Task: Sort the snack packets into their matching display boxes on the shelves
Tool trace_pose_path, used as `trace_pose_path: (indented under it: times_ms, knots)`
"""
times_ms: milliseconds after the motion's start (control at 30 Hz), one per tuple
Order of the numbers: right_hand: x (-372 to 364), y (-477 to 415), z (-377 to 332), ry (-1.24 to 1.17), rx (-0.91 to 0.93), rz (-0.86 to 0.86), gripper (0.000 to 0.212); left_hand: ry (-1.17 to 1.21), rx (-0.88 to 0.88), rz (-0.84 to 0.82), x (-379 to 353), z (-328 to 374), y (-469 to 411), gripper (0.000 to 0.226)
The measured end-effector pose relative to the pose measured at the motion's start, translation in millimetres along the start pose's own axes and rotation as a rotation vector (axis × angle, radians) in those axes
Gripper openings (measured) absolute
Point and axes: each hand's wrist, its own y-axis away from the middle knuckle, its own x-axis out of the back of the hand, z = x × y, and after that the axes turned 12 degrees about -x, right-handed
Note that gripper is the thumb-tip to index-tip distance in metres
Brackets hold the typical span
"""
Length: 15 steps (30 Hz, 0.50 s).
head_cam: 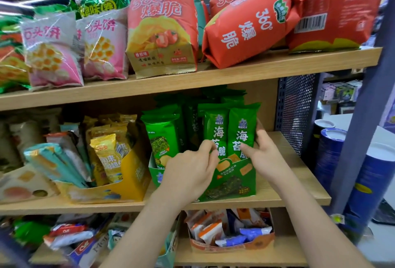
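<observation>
Wooden three-tier shelving ends at the right in a perforated metal panel (299, 107). On the middle shelf (288, 182), near its right end and front edge, a green box (233, 184) holds green packets (162, 137) marked 海苔脆. The left hand (190, 173) pinches the left packet (215, 128); the right hand (265, 150) grips the right packet (242, 126) by its side. On the top shelf (277, 64), red bags (245, 30) read 360° 爆脆 and pink bags (102, 47) read 石头饼.

On the middle shelf (299, 182), toward its right end: display box (235, 184), packets (241, 126) upright inside. Just left of it, second box (132, 182). Left hand (190, 173) before the packets, right hand (265, 154) on their right side. Above, on the top shelf (277, 64), big bags (245, 30).
</observation>
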Motion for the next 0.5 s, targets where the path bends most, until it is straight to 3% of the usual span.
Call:
trace_pose_path:
  times_ms: [67,200,267,333,500]
  knots:
    - [-4,7,-2,0.132,0.092,0.122,0.047,-0.118,-0.034,0.103,2,0,9,0.040]
    - [-20,38,-3,0.460,0.518,0.509,0.058,-0.112,-0.043,0.263,7,-9,33,0.036]
    - [-32,48,-9,0.622,0.690,0.470,0.043,-0.173,-0.049,0.333,12,-22,41,0.034]
    - [-47,48,-17,0.830,0.770,0.339,0.032,-0.281,-0.095,0.297,17,-36,43,0.035]
    - [-66,32,-31,1.246,0.640,0.090,0.060,-0.429,-0.206,0.096,17,-60,40,0.040]
